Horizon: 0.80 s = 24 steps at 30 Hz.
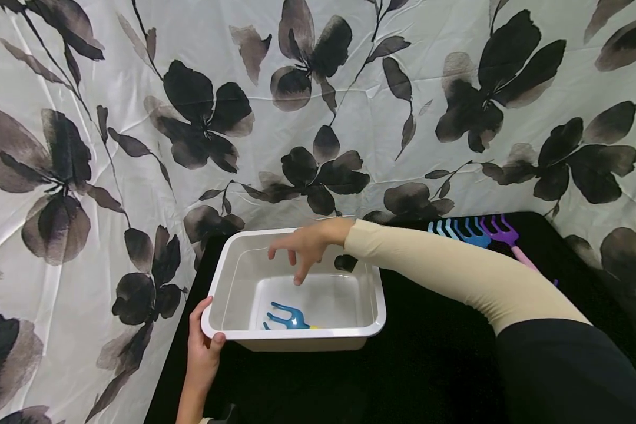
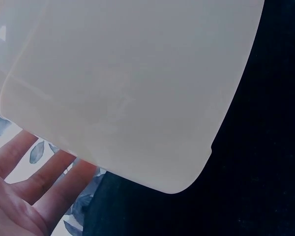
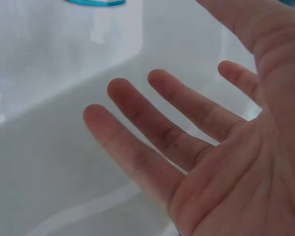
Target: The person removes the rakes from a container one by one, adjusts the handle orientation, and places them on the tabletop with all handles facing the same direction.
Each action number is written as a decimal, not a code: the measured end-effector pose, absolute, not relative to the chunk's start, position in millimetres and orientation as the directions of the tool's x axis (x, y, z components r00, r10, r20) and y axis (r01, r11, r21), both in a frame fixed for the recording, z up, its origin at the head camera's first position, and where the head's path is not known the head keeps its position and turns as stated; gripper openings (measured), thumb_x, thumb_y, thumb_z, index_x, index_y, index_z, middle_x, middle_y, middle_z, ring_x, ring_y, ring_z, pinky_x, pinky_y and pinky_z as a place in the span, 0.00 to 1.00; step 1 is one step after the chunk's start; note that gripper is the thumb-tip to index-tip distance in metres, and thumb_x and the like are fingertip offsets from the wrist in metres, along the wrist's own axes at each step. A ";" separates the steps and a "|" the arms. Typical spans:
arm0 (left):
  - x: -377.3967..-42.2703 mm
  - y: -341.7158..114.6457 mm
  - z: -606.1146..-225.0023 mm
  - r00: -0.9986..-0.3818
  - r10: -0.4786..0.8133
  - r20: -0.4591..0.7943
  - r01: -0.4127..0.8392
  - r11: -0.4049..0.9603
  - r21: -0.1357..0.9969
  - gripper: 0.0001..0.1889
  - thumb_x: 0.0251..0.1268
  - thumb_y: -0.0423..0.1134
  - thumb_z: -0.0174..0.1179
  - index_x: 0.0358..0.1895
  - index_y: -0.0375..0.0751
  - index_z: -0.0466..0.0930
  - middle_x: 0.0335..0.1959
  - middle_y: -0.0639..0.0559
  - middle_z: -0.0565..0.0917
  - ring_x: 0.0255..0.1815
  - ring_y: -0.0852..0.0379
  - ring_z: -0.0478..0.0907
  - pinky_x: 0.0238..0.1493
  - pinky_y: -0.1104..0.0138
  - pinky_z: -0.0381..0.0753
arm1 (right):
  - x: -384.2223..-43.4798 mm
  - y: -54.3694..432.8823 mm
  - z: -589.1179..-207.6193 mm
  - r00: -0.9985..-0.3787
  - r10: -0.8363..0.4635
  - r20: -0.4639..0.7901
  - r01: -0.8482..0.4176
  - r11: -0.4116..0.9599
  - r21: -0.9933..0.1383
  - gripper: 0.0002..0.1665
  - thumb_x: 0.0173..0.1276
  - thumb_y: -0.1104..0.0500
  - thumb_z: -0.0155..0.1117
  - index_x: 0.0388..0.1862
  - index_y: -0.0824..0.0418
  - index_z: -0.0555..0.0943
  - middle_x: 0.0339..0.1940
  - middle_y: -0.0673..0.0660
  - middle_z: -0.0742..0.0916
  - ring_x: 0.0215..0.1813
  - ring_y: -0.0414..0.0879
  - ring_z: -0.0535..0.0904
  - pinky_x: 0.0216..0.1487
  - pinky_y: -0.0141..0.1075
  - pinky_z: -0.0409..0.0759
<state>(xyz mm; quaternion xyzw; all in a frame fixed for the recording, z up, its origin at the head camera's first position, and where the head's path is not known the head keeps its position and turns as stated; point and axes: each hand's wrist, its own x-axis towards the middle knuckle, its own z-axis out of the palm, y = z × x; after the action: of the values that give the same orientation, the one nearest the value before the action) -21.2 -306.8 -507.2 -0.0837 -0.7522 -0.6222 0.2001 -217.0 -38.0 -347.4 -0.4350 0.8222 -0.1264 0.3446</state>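
Observation:
A white plastic tub point(image 1: 212, 321) sits on the black table, tilted a little. My left hand point(image 1: 204, 341) holds its front left corner, thumb at the rim and fingers against the outside wall. From the left wrist view, several of those fingers point(image 2: 59, 189) reach along the tub's outer side point(image 2: 137, 98). Over the tub's inside hovers my right hand point(image 1: 304, 244), fingers spread and holding nothing; the right wrist view shows the bare palm point(image 3: 226, 187). On the tub's floor lies a blue toy hand rake point(image 1: 295, 320) with a bit of yellow handle, its rest hidden by the front rim.
At the back right of the black table point(image 1: 429, 353) lie more toy rakes: a light blue one point(image 1: 445, 227), a blue one point(image 1: 476, 235) and a purple one point(image 1: 503, 234) with a pink handle. The right forearm crosses before them. A flowered cloth point(image 1: 381, 135) hangs behind.

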 end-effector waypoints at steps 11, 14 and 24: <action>-25.2 -306.6 -511.5 -0.904 -0.128 0.407 0.380 0.192 0.905 0.35 0.74 0.37 0.62 0.79 0.40 0.56 0.70 0.51 0.66 0.60 0.46 0.71 0.55 0.73 0.76 | -202.5 -70.9 -415.8 -0.282 -0.650 -0.706 -0.597 0.695 -0.401 0.42 0.58 0.46 0.82 0.66 0.46 0.67 0.47 0.52 0.83 0.53 0.59 0.86 0.45 0.52 0.85; -26.6 -305.5 -512.6 -0.906 -0.114 0.409 0.387 0.172 0.906 0.36 0.74 0.38 0.63 0.79 0.40 0.55 0.70 0.51 0.66 0.61 0.45 0.70 0.56 0.71 0.77 | -198.6 -72.2 -425.1 -0.273 -0.617 -0.738 -0.643 0.688 -0.338 0.38 0.58 0.44 0.81 0.61 0.46 0.70 0.45 0.50 0.81 0.49 0.56 0.88 0.43 0.49 0.85; -28.1 -303.6 -512.5 -0.894 -0.112 0.435 0.417 0.153 0.896 0.37 0.73 0.40 0.64 0.79 0.39 0.56 0.70 0.48 0.66 0.60 0.45 0.71 0.55 0.72 0.76 | -188.2 -67.5 -437.8 -0.206 -0.597 -0.775 -0.653 0.674 -0.345 0.25 0.65 0.53 0.77 0.57 0.52 0.76 0.37 0.53 0.81 0.46 0.58 0.89 0.42 0.45 0.83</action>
<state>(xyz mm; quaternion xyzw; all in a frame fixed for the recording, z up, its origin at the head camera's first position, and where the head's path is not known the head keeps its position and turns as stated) -28.1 -303.6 -512.5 -0.1043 -0.7311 -0.6422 0.2056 -188.2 -67.5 -437.8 -0.4028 0.7760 0.0290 0.4844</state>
